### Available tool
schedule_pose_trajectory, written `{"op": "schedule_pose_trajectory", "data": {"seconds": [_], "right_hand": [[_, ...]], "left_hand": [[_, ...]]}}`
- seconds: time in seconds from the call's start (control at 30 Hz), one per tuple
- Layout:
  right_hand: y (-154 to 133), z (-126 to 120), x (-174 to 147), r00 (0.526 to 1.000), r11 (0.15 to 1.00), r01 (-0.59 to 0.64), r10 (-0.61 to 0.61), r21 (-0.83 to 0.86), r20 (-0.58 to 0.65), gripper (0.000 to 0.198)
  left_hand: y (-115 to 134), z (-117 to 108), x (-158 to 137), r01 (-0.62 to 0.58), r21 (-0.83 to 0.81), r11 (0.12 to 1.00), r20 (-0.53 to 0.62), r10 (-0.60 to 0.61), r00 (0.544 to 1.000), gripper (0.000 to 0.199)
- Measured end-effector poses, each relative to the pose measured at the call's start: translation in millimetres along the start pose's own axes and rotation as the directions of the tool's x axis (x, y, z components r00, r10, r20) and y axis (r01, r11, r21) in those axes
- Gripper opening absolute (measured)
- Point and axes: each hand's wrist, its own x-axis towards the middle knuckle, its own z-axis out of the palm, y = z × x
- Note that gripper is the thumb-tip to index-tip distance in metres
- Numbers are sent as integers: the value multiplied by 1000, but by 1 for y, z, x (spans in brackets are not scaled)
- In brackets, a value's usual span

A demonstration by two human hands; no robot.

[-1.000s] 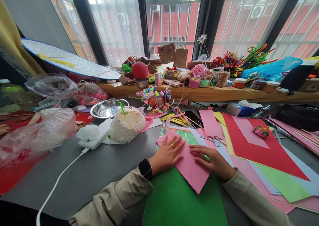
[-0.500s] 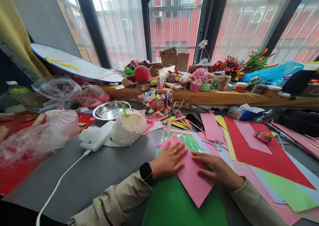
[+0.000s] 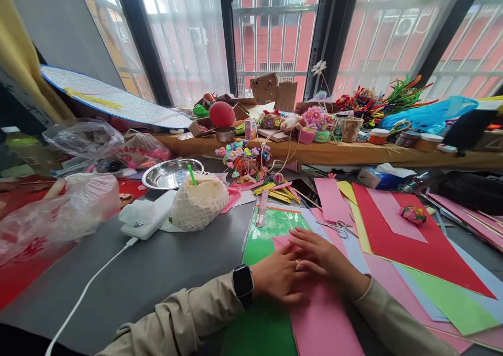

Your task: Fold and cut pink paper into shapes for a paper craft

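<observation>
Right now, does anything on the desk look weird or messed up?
Yes, a bit: what looks like a peeled coconut in white netting, with a green straw, stands beside a white gadget with a cable. A spill could wet the gadget, so that seems odd. Yellow strips also lie jumbled near the ruler. I see no spill.

Craft workspace; barred windows, coloured paper, scissors, pipe cleaners, small craft flowers
</observation>
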Motion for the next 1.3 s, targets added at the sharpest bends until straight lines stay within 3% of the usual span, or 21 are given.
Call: {"op": "schedule_pose_trajectory", "data": {"seconds": [0.13, 0.27, 0.37, 0.63, 0.93, 1.3], "right_hand": [[3, 12, -1, 992, 995, 91, -87, -45, 94, 66], [6, 19, -5, 987, 988, 113, -99, -105, 128, 76], [6, 20, -7, 984, 981, 130, -110, -142, 136, 76], [6, 18, -7, 984, 979, 113, -86, -170, 159, 74], [4, 16, -7, 982, 981, 110, -83, -159, 168, 73], [5, 17, -6, 979, 979, 141, -116, -148, 166, 72]], "left_hand": [[2, 2, -1, 41, -46, 998, 42, -39, 998, 44], [5, -1, -10, 93, -41, 995, -25, -94, 995, 38], [9, -7, -27, 194, 0, 981, -32, -194, 981, 50], [17, -18, -59, 360, 131, 924, -10, -362, 932, 50], [21, -15, -56, 402, 181, 898, -98, -390, 915, 46], [21, -15, -57, 423, 137, 896, -86, -415, 906, 46]]}}
